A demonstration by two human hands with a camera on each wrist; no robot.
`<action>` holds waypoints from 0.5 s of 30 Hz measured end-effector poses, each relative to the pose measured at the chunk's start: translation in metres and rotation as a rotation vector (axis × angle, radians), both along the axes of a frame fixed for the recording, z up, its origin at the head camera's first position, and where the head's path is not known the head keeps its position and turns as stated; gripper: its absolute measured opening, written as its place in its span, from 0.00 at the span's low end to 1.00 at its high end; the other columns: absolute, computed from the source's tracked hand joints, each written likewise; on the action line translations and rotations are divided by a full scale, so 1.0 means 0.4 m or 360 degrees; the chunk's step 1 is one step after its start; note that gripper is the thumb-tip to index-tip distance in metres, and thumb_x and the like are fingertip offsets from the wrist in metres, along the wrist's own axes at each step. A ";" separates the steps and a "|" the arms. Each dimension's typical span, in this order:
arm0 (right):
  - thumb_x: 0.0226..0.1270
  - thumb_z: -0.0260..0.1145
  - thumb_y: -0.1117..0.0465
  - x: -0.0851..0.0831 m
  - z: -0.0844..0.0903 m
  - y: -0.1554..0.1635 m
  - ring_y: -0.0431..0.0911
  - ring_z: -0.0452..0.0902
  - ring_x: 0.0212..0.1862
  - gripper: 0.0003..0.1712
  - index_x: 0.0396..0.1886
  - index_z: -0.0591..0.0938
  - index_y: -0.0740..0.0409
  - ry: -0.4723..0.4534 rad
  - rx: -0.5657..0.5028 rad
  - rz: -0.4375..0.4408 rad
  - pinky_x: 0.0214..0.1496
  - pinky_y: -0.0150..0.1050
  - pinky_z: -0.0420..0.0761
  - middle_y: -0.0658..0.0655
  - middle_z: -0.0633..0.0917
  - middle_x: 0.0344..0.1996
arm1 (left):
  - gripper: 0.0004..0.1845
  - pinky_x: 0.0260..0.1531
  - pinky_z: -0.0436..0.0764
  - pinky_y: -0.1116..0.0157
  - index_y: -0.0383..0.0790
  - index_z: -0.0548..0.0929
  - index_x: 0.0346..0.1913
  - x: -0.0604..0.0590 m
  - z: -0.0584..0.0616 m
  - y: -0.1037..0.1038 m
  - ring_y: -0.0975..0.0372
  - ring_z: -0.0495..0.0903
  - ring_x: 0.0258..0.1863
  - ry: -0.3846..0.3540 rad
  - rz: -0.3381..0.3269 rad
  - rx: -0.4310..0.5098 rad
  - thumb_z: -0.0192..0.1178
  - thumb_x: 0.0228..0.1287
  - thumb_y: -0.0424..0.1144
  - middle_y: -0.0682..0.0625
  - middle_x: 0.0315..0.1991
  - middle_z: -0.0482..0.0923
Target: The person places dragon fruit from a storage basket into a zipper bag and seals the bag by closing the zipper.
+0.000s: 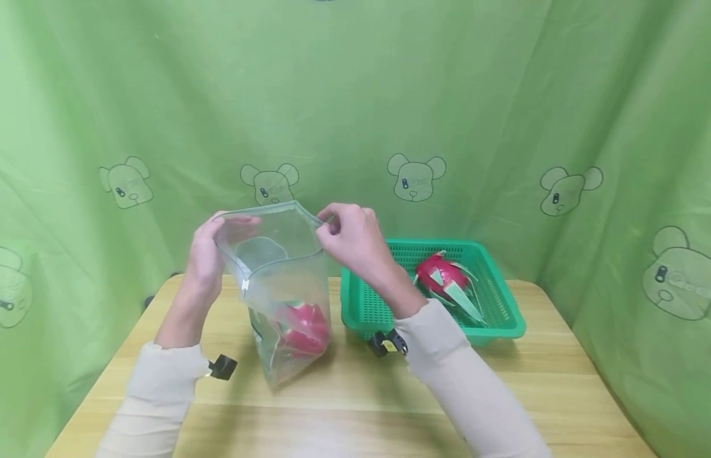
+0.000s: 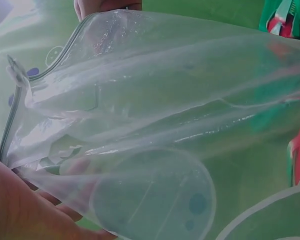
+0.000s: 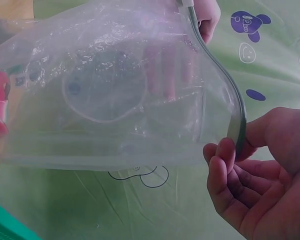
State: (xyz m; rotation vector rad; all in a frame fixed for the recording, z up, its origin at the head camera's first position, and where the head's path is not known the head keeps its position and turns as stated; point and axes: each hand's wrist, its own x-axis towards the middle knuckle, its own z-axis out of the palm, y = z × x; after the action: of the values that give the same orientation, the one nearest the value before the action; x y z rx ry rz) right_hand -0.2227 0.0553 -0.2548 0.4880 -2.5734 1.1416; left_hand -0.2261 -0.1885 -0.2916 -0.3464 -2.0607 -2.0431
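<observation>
A clear zip bag (image 1: 281,299) stands on the wooden table (image 1: 355,407), its mouth spread wide. A red dragon fruit (image 1: 302,327) lies in its bottom. My left hand (image 1: 209,251) grips the left side of the rim, and my right hand (image 1: 349,236) pinches the right side of the zip strip (image 3: 237,120). In the left wrist view the bag (image 2: 155,125) fills the frame, with my palm (image 2: 20,210) at the lower left. A second dragon fruit (image 1: 447,280) lies in the green basket (image 1: 504,318).
The green basket stands right of the bag, close to my right forearm. A green cloth with bear prints (image 1: 415,178) hangs behind and around the table. Bare wood lies in front of the bag.
</observation>
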 end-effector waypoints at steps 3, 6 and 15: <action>0.65 0.60 0.70 0.001 -0.007 0.001 0.41 0.67 0.18 0.17 0.51 0.86 0.62 -0.0025 0.0002 -0.0006 0.17 0.31 0.63 0.51 0.85 0.26 | 0.27 0.70 0.69 0.51 0.31 0.78 0.60 -0.005 -0.003 0.002 0.51 0.81 0.58 -0.0012 -0.0008 -0.0002 0.29 0.83 0.43 0.46 0.55 0.85; 0.65 0.60 0.69 0.002 -0.016 0.002 0.41 0.69 0.19 0.18 0.52 0.85 0.62 -0.0054 0.0007 -0.0011 0.18 0.31 0.64 0.51 0.85 0.26 | 0.27 0.70 0.68 0.51 0.33 0.79 0.59 -0.008 -0.008 0.005 0.50 0.81 0.58 -0.0024 -0.0002 -0.0011 0.30 0.83 0.44 0.46 0.55 0.85; 0.64 0.60 0.70 0.003 -0.044 0.005 0.43 0.74 0.21 0.19 0.54 0.84 0.60 -0.0068 -0.0017 0.0009 0.18 0.31 0.70 0.50 0.85 0.26 | 0.27 0.67 0.71 0.51 0.34 0.78 0.59 -0.015 -0.028 0.013 0.51 0.81 0.57 -0.0021 0.0051 -0.0019 0.29 0.83 0.43 0.45 0.55 0.85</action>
State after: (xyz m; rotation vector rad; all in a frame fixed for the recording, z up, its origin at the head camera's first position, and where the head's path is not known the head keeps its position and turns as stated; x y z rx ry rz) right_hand -0.2213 0.0572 -0.2723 0.4742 -2.6020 1.1796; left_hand -0.2319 -0.1833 -0.3029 -0.3008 -2.0732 -2.0212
